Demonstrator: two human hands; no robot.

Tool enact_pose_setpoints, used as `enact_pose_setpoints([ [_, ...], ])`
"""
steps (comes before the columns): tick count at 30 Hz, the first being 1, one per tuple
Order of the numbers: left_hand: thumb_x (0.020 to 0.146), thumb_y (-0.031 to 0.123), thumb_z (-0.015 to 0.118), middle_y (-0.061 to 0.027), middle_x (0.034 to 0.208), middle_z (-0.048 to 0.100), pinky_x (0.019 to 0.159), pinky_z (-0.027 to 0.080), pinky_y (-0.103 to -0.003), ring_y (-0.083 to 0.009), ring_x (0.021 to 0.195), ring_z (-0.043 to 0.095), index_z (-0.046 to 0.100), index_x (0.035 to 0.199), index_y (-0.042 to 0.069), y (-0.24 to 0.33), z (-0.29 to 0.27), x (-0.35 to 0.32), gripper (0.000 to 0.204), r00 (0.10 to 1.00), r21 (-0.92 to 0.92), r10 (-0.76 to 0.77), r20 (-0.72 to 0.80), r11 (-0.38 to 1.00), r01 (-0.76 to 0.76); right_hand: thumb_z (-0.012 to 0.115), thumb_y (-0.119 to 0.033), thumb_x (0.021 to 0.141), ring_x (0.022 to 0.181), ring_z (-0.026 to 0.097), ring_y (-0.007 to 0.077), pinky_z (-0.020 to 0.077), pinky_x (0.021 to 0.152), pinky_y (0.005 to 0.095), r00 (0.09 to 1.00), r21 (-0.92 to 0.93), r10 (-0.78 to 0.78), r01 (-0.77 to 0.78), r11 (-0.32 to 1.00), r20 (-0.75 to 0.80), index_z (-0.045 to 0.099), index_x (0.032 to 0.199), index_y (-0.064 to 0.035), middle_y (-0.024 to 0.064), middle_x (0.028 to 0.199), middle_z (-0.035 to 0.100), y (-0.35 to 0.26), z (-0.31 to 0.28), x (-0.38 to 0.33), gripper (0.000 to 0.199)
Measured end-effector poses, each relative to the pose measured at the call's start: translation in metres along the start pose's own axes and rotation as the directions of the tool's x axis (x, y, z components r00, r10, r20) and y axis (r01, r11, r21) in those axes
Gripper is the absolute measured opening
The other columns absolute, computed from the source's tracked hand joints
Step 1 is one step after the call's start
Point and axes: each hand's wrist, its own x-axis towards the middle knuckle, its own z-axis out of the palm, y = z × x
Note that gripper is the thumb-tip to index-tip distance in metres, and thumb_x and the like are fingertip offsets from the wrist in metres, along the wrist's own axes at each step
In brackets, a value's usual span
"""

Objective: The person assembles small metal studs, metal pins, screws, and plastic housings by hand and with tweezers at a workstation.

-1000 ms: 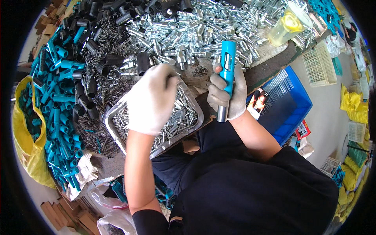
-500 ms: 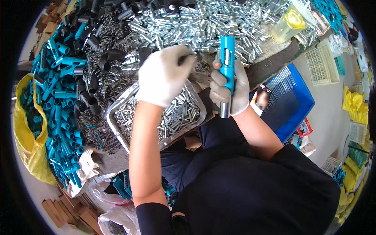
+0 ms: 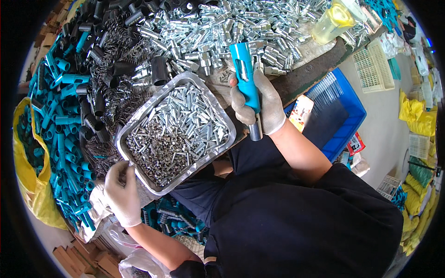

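My right hand [image 3: 264, 99], in a whitish glove, is wrapped round a teal tube [image 3: 244, 76]. The tube stands tilted, with a slot in its side that shows metal within and a silvery cylindrical end [image 3: 255, 131] below my fingers. My left hand [image 3: 123, 192], gloved too, is beside the lower left corner of a metal tray [image 3: 121, 144], next to a heap of dark coil springs [image 3: 103, 150]. Its thumb and fingers curl toward each other; what they pinch, if anything, is hidden. The tray holds small silvery pins [image 3: 197, 118] and short dark metal pieces [image 3: 155, 155].
Black sleeves [image 3: 123, 68] and shiny metal fittings [image 3: 250, 28] cover the back of the bench. Teal handles [image 3: 69, 148] pile up at the left by a yellow sack [image 3: 30, 178]. A blue bin [image 3: 354, 120] stands at the right. A plastic cup [image 3: 331, 25] sits at the back right.
My left hand has swung from above the tray down and left to the spring heap, uncovering the tray. My right hand keeps the teal tube, shifted slightly left and tilted more.
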Motion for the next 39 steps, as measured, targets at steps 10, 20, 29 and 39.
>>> enact_pose_setpoints([
  [10,0.083,0.009,0.067,-0.0171,0.092,0.07,0.08,0.05,-0.034,-0.029,0.085,0.068,0.069,0.097,-0.002,0.004,0.0,-0.013,0.018,0.999,0.064,-0.036,-0.011,0.997,0.036,0.046,-0.053,0.098,0.042,0.035,0.0087,0.0269,0.037,0.0235,0.992,0.153,0.077,-0.092,0.984,0.1,0.055,0.113,-0.0037,0.0017,0.07,0.049,0.004,-0.014,0.004,0.052],
  [20,0.08,0.018,0.068,-0.0089,0.083,0.067,0.069,0.05,-0.035,-0.027,0.072,0.065,0.074,0.088,0.008,0.008,0.005,-0.035,0.014,0.998,0.167,-0.05,-0.03,0.984,0.054,0.044,-0.046,0.102,0.042,0.031,0.0087,0.024,0.035,0.024,0.978,0.248,0.014,-0.067,0.966,0.208,0.051,0.115,0.0004,0.0013,0.068,0.035,0.006,-0.007,0.007,0.048],
  [29,0.083,0.02,0.065,-0.0104,0.085,0.067,0.072,0.052,-0.039,-0.0307,0.081,0.067,0.073,0.094,0.01,0.019,0.029,-0.032,0.016,0.997,0.258,-0.039,-0.073,0.964,0.057,0.044,-0.046,0.102,0.04,0.031,0.0084,0.0238,0.034,0.0231,0.988,0.226,-0.005,-0.031,0.974,0.156,0.05,0.115,0.0003,0.0016,0.067,0.035,0.007,-0.005,0.008,0.048],
  [39,0.083,0.02,0.064,-0.0087,0.083,0.066,0.069,0.052,-0.038,-0.0284,0.079,0.066,0.071,0.083,0.011,0.008,0.046,0.0,0.011,0.993,0.402,0.109,-0.05,0.912,-0.079,0.043,-0.047,0.102,0.039,0.026,0.007,0.0222,0.033,0.0237,0.975,0.223,0.009,-0.059,0.973,0.221,0.051,0.115,-0.0004,0.0005,0.066,0.032,0.006,-0.007,0.008,0.049],
])
